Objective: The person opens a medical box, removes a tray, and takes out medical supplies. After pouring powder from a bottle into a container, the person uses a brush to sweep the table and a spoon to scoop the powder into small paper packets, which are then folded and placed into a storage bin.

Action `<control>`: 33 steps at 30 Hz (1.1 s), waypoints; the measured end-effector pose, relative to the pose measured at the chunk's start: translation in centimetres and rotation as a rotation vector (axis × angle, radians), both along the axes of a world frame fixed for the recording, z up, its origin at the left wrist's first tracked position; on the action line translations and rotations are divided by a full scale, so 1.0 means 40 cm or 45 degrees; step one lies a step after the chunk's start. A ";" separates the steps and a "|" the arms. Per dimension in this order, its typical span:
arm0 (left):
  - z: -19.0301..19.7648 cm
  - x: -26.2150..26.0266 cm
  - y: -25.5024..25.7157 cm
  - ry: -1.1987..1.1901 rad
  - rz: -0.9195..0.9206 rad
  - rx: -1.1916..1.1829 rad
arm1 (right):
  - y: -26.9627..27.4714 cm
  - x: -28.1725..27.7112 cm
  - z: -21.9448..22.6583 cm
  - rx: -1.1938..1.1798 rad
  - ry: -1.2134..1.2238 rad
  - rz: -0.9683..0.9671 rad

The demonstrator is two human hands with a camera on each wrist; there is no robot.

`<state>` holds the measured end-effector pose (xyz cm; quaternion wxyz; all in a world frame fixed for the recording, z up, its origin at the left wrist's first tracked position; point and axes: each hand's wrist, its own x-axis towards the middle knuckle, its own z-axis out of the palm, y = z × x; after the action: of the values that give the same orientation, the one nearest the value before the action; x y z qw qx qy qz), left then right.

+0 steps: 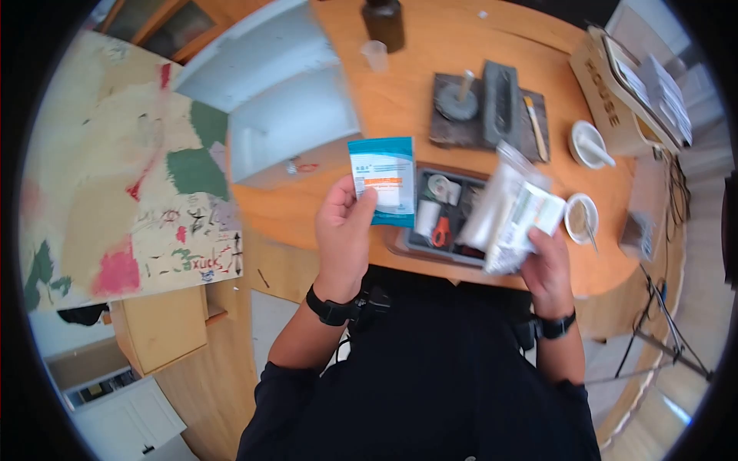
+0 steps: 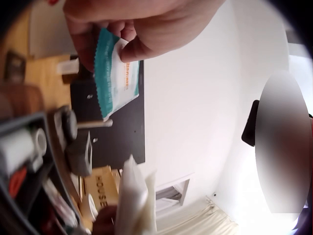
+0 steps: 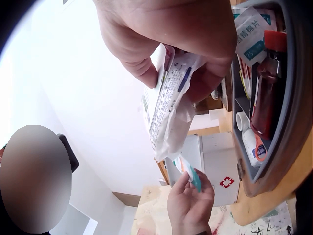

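My left hand [image 1: 344, 230] pinches a teal-and-white sachet [image 1: 390, 170] by its edge, thumb on the printed face. On the other side, my right hand [image 1: 547, 265] grips several white, clear-wrapped packages [image 1: 500, 211] with printed labels; the right wrist view shows small print along one wrapper [image 3: 168, 93]. Beneath both hands lies a grey divided tray [image 1: 403, 244]. Scissors with orange handles [image 1: 440, 232], white rolls [image 1: 427, 219], a red-capped bottle of dark red liquid [image 3: 266, 93] and printed sachets [image 3: 250, 36] lie in it.
A white metal box [image 1: 288, 131] with a red cross stands with its lid up, left of the tray. Behind are a stone mortar [image 1: 457, 101], a grey stone trough [image 1: 501, 104] and a brush [image 1: 536, 127]. White bowls [image 1: 582, 217] and a HOUSE box [image 1: 615, 92] stand right.
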<state>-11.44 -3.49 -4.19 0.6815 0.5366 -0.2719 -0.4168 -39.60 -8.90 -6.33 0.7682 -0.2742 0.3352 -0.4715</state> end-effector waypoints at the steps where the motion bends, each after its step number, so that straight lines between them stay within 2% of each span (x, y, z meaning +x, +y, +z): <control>1: 0.020 0.033 -0.008 -0.064 0.089 -0.005 | -0.001 -0.019 -0.012 -0.029 0.047 0.033; 2: 0.045 0.082 -0.016 -0.097 0.118 -0.022 | 0.000 -0.022 -0.007 -0.021 0.047 0.006; 4: 0.098 0.198 -0.030 -0.438 0.287 0.084 | 0.002 -0.046 -0.006 0.011 0.039 -0.027; 6: 0.131 0.269 -0.043 -0.446 0.269 0.025 | -0.009 -0.034 0.009 -0.007 0.047 -0.040; 8: 0.127 0.274 -0.052 -0.442 0.224 -0.041 | -0.018 -0.018 0.028 -0.034 0.033 -0.055; 10: 0.087 0.243 -0.033 -0.876 -0.119 0.176 | -0.027 0.009 0.040 -0.046 0.006 -0.002; 11: 0.082 0.168 -0.033 -0.824 -0.233 0.035 | -0.030 0.028 0.044 -0.043 -0.024 0.067; 12: 0.066 0.114 -0.023 -0.958 -0.339 0.014 | -0.030 0.051 0.057 -0.024 -0.039 0.117; 13: 0.083 0.058 -0.021 -0.555 -0.525 0.155 | -0.029 0.074 0.065 -0.030 -0.040 0.124; 15: 0.054 -0.017 -0.019 -0.176 -0.603 0.045 | -0.026 0.113 0.079 -0.033 -0.005 0.206; 19: 0.069 -0.013 -0.011 0.077 -0.676 0.214 | -0.024 0.138 0.096 -0.009 0.052 0.299; 21: 0.073 0.017 -0.007 -0.154 -0.720 0.221 | -0.025 0.149 0.104 -0.015 0.033 0.347; 23: 0.085 0.036 -0.005 -0.186 -0.708 0.254 | -0.020 0.160 0.109 -0.001 0.009 0.396; 26: 0.153 0.100 -0.018 -0.556 -0.262 0.380 | -0.020 0.160 0.110 -0.060 -0.016 0.281; 27: 0.186 0.159 -0.035 -0.728 -0.109 0.459 | -0.020 0.148 0.113 -0.060 -0.018 0.268; 28: 0.196 0.232 -0.055 -0.887 -0.017 0.383 | -0.021 0.127 0.118 -0.074 -0.020 0.216; 30: 0.202 0.376 -0.108 -1.155 0.046 0.465 | -0.022 0.086 0.113 -0.070 0.002 0.130; 32: 0.154 0.479 -0.167 -0.970 -0.109 0.519 | -0.014 0.054 0.121 -0.093 0.036 0.109; 33: 0.142 0.501 -0.191 -0.972 -0.096 0.515 | -0.012 0.039 0.122 -0.114 0.070 0.074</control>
<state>8.60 -11.14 1.50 0.3975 0.7648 -0.4365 -0.2580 -38.03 -9.38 -1.44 0.7590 -0.3308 0.3267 -0.4558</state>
